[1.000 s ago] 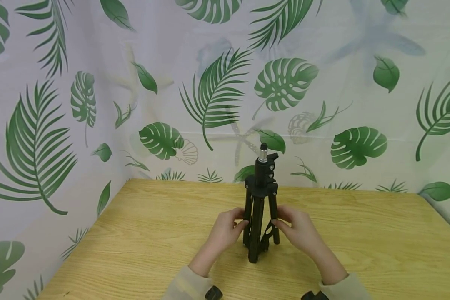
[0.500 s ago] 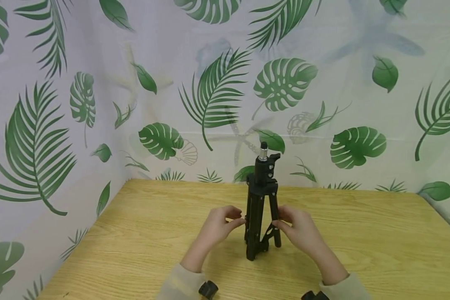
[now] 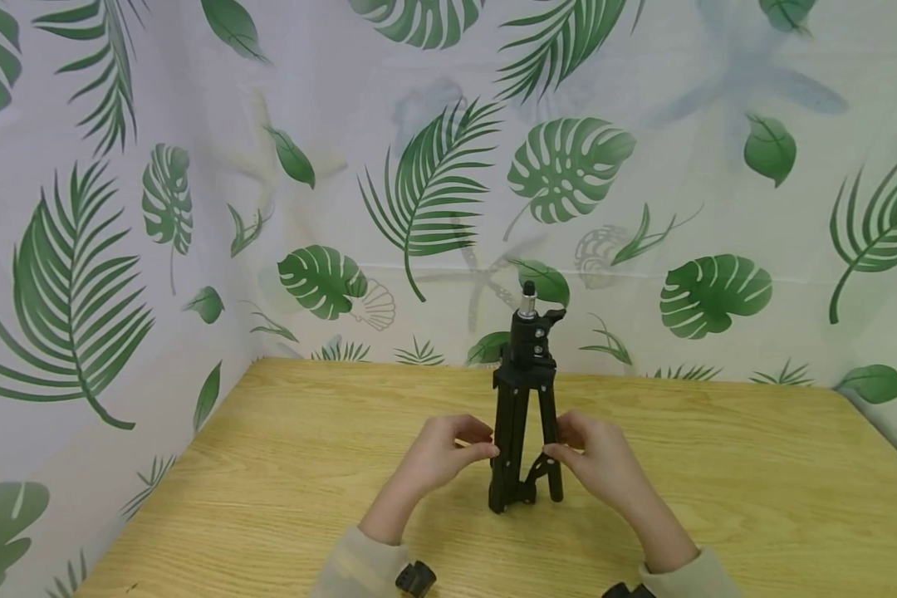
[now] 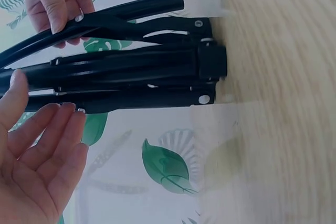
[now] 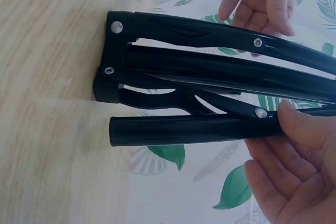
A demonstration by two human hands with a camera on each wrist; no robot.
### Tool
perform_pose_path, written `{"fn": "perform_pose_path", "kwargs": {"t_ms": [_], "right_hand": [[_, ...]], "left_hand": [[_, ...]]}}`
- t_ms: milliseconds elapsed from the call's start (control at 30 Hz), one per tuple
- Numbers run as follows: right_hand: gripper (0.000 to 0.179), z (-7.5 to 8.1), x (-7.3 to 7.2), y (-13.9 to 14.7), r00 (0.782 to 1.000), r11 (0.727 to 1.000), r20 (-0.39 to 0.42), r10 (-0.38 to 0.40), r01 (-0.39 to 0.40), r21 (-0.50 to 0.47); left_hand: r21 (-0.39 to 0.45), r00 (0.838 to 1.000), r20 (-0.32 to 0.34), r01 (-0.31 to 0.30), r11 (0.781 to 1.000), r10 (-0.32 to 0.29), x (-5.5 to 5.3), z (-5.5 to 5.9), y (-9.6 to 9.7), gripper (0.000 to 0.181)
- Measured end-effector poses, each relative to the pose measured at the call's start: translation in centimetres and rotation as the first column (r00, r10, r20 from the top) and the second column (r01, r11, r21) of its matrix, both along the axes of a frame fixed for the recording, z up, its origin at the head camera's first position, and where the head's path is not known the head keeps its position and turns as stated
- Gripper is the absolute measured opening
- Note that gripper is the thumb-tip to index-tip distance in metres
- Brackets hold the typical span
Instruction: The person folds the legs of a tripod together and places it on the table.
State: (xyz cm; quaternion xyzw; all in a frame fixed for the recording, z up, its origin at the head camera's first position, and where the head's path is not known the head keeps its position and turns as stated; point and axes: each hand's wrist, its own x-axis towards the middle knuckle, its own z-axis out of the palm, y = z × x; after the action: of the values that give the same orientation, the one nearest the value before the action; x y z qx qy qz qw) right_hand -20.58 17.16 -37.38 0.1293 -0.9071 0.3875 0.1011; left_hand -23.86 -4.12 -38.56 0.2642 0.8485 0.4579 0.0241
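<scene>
A black tripod stand [image 3: 522, 374] with a silver stud on top stands on the table, its legs mostly folded in. My left hand [image 3: 437, 455] is at the stand's left leg, thumb in front and fingertips against its side, as the left wrist view shows. The right hand [image 3: 594, 455] pinches the right leg between thumb and fingers. That leg [image 5: 178, 131] is swung out a little from the centre tube, with its brace [image 5: 226, 106] slanting to it. The other two legs lie close to the tube.
A wooden table [image 3: 306, 432] spreads under the stand. Behind and to the left hangs a white cloth [image 3: 448, 183] printed with green leaves. Black straps with wrist cameras [image 3: 416, 577] sit at the sleeve cuffs.
The stand has turned, and its left leg has drawn in toward the centre. My left hand came off the leg, then moved right against it again. The right hand stays on its leg.
</scene>
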Motion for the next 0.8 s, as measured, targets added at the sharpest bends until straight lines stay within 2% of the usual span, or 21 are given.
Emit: {"fn": "perform_pose_path", "kwargs": {"t_ms": [133, 467, 800], "right_hand": [[0.016, 0.1, 0.1, 0.0, 1.0, 1.0, 0.005, -0.001, 0.001, 0.006], [0.015, 0.43, 0.42, 0.0, 1.0, 1.0, 0.027, 0.005, -0.006, 0.018], [0.017, 0.68, 0.56, -0.11, 0.998, 1.0, 0.065, -0.005, 0.003, 0.029]], "left_hand": [[-0.026, 1.0, 0.002, 0.009, 1.0, -0.009, 0.05, -0.19, 0.42, 0.027], [-0.081, 0.995, -0.097, -0.029, 0.996, 0.021, 0.27, -0.49, 1.04, 0.019], [-0.089, 0.991, -0.12, -0.074, 0.993, 0.063, 0.24, -0.65, 1.1, 0.023]]}}
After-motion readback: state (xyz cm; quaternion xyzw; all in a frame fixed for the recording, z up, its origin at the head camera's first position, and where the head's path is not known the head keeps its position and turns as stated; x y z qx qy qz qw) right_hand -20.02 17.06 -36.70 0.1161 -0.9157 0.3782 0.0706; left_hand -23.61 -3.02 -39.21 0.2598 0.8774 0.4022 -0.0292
